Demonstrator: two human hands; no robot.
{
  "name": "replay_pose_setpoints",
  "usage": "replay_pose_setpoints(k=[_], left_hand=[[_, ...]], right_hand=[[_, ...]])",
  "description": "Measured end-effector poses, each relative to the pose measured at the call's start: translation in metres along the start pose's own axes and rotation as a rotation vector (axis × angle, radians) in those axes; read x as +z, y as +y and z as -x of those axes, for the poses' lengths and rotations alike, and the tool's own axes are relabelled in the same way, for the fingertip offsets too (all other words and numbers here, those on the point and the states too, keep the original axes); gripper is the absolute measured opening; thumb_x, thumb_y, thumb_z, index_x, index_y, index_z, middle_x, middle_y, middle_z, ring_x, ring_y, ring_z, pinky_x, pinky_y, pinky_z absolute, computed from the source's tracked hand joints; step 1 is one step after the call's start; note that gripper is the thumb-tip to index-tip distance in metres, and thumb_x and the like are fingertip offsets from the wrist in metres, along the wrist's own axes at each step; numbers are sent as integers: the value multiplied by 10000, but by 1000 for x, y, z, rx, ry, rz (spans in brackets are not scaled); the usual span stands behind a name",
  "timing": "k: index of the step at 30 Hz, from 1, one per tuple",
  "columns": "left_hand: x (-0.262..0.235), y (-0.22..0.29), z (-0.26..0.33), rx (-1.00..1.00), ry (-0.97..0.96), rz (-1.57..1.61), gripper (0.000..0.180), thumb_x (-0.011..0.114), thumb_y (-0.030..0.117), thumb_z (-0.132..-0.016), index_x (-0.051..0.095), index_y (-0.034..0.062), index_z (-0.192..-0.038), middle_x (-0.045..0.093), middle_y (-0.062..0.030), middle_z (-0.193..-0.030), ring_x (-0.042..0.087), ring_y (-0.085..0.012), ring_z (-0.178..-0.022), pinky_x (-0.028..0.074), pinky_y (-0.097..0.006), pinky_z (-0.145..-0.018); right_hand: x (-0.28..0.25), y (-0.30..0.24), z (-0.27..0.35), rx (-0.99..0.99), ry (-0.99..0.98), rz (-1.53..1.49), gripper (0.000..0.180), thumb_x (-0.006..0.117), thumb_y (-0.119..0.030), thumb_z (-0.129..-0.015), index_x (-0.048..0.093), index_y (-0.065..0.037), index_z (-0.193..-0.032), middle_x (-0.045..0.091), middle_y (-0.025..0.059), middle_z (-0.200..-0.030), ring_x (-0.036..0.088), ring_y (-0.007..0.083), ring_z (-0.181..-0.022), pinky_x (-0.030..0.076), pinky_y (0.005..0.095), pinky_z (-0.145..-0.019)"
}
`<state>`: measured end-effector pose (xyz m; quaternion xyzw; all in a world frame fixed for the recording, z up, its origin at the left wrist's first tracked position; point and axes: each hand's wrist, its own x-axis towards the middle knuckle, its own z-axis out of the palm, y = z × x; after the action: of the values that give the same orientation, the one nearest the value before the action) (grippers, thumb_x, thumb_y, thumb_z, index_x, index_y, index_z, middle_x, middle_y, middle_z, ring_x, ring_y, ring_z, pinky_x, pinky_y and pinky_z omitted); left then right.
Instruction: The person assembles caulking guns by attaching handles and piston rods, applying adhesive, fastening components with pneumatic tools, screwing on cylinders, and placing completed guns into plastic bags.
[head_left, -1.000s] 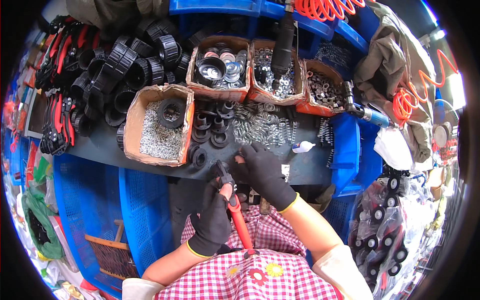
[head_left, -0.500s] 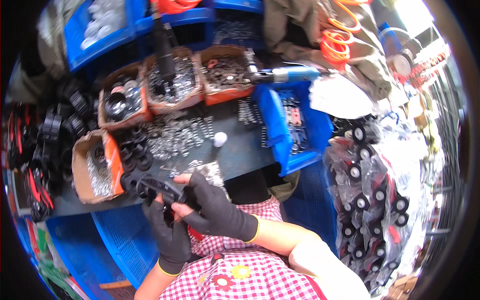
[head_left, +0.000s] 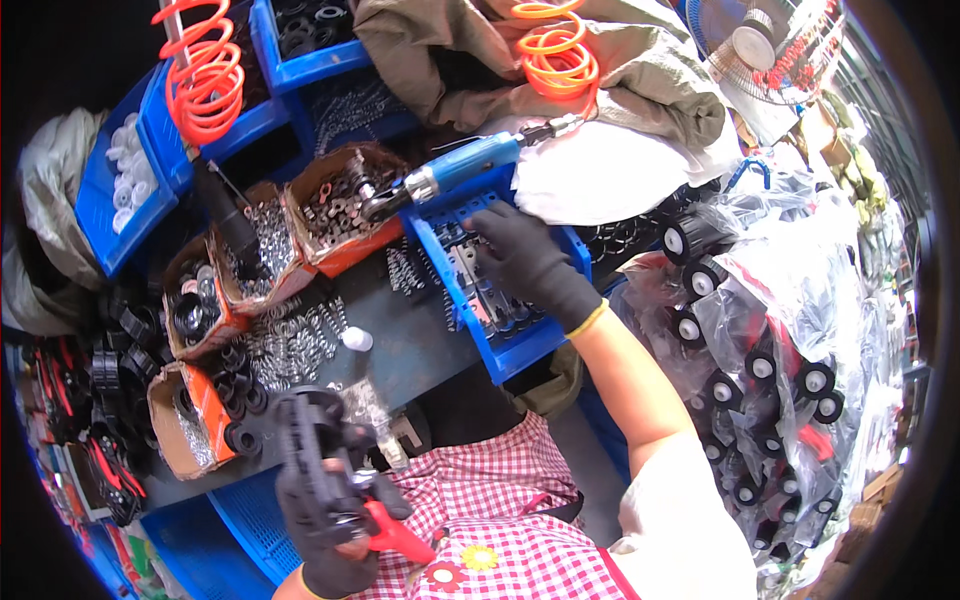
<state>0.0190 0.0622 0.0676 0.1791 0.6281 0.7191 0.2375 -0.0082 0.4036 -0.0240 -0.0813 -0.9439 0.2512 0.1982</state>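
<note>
Jutting from curled left grip (head_left: 320,528) is a black tool (head_left: 312,440); hold of right grip (head_left: 530,262) unclear

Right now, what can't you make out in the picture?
All in the head view:
- Whether the right hand grips anything at the blue bin: its own gloved back hides that.
- Fine detail of the red-handled tool in the left hand: blurred, partly covered by fingers.
- The number of springs: too small and crowded.
- The left forearm: cut off by the lower edge.
</note>
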Motion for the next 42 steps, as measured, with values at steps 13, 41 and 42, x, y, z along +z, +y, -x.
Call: replay_pose_setpoints(k=[13, 41, 42], left_hand=[[72, -41, -56, -451, -52, 198, 414, 453, 322, -1024, 382, 116, -1375, 495, -42, -1062, 591, -138, -825, 534, -332, -679], [101, -65, 15, -292, -133, 191, 566, 614, 254, -804, 474, 59, -1316, 604, -69, -1066, 609, -148, -696, 507, -281, -597], [102, -63, 18, -295, -131, 130, 546, 609, 237, -807, 480, 56, -1306, 602, -71, -1062, 598, -146, -655, 499, -279, -583]], right_hand=[[-1, -27, -6, -228, 213, -25, 206, 633, -129, -856, 601, -72, -1051, 587, 109, -869, 623, 323, -809, 492, 447, -680], [-62, 52, 95, 490, 588, -289, 197, 677, -225, -847, 610, -51, -912, 666, 136, -774, 679, 248, -721, 535, 349, -680], [-58, 53, 83, 427, 575, -45, 266, 697, -244, -826, 598, -36, -960, 670, 141, -770, 682, 271, -722, 535, 377, -670]])
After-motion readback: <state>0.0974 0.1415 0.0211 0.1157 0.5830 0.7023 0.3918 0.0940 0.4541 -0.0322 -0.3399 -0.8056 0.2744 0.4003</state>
